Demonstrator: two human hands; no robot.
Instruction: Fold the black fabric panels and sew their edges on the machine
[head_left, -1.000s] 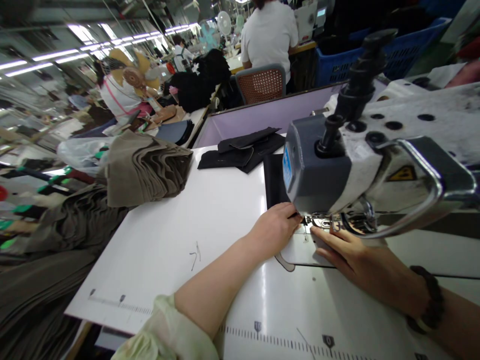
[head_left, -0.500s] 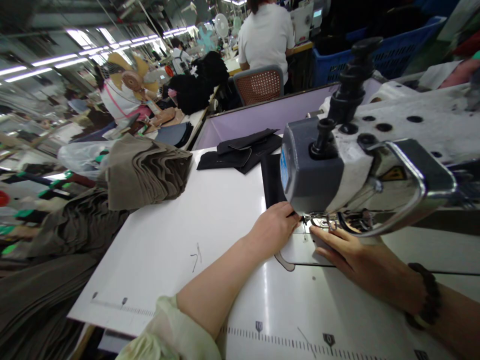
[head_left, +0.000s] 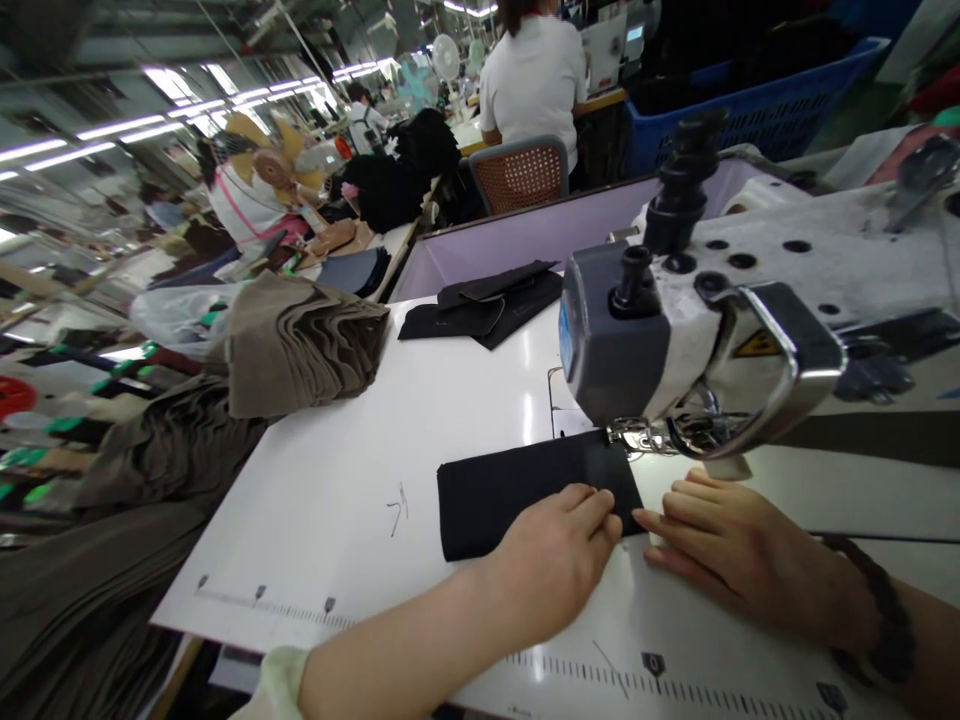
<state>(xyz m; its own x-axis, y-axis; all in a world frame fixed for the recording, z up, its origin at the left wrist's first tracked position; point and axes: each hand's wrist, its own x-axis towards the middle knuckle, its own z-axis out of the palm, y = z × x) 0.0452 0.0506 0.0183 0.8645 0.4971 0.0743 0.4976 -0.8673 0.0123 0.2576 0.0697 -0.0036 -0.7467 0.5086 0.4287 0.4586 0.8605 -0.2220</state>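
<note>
A folded black fabric piece (head_left: 502,490) lies flat on the white sewing table, its upper right edge beside the presser foot (head_left: 637,437) of the sewing machine (head_left: 619,345). My left hand (head_left: 559,555) rests on the near right part of the fabric, fingers curled and pinching it near the edge. Close by on the right, my right hand (head_left: 739,560) lies with fingers stretched out, the index fingertip at the fabric's right corner. The machine head hides the needle.
More black fabric pieces (head_left: 487,305) lie at the table's back. A stack of brown fabric (head_left: 300,345) sits at the left edge, with more brown cloth (head_left: 82,590) below. Loose threads (head_left: 397,510) lie on the tabletop. A co-worker (head_left: 532,85) sits ahead, near a blue basket (head_left: 757,120).
The black fabric has turned and come out from behind the machine head, now lying crosswise toward me. Both hands have moved nearer to me, away from the presser foot.
</note>
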